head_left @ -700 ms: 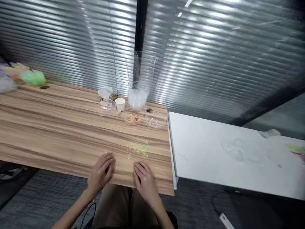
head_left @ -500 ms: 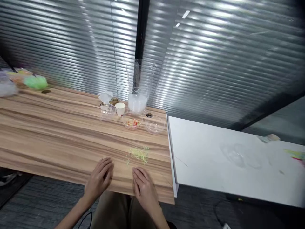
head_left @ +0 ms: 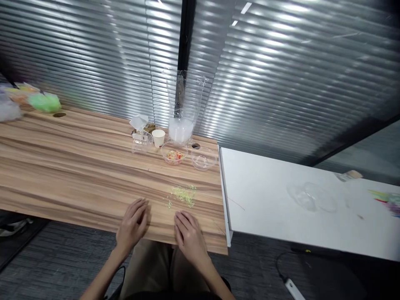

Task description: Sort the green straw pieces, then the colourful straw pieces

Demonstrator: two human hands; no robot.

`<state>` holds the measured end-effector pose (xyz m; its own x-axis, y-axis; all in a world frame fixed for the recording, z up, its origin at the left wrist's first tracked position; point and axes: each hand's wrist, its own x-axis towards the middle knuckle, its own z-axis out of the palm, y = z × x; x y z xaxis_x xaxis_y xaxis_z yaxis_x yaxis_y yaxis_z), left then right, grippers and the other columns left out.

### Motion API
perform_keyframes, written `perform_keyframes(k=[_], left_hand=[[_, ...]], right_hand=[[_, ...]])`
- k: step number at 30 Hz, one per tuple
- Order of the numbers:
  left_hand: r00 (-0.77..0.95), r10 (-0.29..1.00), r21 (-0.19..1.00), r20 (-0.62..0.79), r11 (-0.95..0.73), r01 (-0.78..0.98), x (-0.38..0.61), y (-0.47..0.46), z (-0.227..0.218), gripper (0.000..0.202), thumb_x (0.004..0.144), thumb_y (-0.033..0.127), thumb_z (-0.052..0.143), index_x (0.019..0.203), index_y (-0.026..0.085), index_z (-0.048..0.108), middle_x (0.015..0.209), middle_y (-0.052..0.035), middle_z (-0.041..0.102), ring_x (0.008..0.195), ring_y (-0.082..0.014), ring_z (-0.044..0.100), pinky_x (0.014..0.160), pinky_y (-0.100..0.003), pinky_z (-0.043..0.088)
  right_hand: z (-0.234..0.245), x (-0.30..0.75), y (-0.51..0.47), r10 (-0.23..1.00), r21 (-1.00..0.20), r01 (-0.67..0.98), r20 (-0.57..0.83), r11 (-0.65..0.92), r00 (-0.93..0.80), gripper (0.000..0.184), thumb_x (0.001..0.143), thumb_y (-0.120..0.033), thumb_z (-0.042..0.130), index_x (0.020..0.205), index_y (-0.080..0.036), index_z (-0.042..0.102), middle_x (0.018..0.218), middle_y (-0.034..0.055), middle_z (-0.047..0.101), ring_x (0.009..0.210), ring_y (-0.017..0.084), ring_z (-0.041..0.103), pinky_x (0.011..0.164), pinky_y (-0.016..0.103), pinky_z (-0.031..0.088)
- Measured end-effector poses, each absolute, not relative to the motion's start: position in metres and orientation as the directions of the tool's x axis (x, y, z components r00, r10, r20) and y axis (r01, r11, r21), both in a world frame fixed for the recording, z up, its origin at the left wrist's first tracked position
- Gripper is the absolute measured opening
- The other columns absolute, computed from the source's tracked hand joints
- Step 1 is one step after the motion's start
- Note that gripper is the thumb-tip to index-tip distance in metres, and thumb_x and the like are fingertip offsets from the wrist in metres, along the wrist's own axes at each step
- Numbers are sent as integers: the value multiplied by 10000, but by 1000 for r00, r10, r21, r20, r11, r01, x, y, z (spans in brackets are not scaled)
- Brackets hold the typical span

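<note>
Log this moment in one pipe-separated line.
left hand: on wooden table, nothing visibly held | right hand: on table, nearest green pieces, nothing visibly held | beyond: bowl with multicolored pieces, paper cup

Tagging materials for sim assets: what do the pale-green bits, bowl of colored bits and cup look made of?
Pale-green bits: perhaps thin, shiny plastic, going by small bright glints; too small to be sure.
Bowl of colored bits: likely clear, smooth plastic; the wood grain shows through its wall, though glass isn't ruled out.
Cup: probably matte paper; opaque, off-white, no sharp highlights.
</note>
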<state>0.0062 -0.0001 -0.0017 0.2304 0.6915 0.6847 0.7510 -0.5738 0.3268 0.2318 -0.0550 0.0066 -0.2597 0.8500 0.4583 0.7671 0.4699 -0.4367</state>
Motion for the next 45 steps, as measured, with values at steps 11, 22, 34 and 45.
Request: perform_keyframes(k=[11, 22, 34, 45], left_hand=[[283, 693, 341, 663, -617, 709, 4, 2, -2, 187, 922, 141, 491, 1054, 169, 621, 1083, -114, 663, 1079, -262, 608, 922, -445, 523], [273, 691, 325, 669, -603, 729, 4, 4, -2, 181, 930, 202, 466, 967, 181, 643, 1018, -97, 683, 1011, -248, 636, 879, -413, 541], [256, 723, 354, 642, -576, 737, 3, 4, -1, 189, 928, 213, 465, 967, 196, 649, 1038, -95, 684, 1031, -248, 633, 914, -423, 534], [58, 701, 437, 710, -505, 744, 2, 0, 4, 145, 925, 157, 500, 967, 165, 639, 1011, -107, 667, 1021, -266, 627, 907, -463, 519]], right_hand=[[5, 239, -59, 810, -297, 778, 406, 554, -422, 362, 935, -189, 492, 1285, -172, 582, 1359, 87, 564, 1334, 281, 421, 1066, 462, 460], [9, 236, -55, 843, -422, 740, 380, 523, -379, 363, 893, -107, 509, 1237, -181, 601, 1310, 72, 595, 1288, 247, 459, 1075, 439, 463], [8, 235, -56, 850, -429, 746, 383, 509, -361, 398, 892, -104, 493, 1270, -179, 588, 1321, 67, 593, 1308, 243, 448, 1065, 422, 481], [3, 230, -57, 840, -418, 762, 456, 494, -295, 348, 933, -144, 467, 1247, -173, 615, 1310, 65, 609, 1301, 224, 471, 1073, 400, 476]])
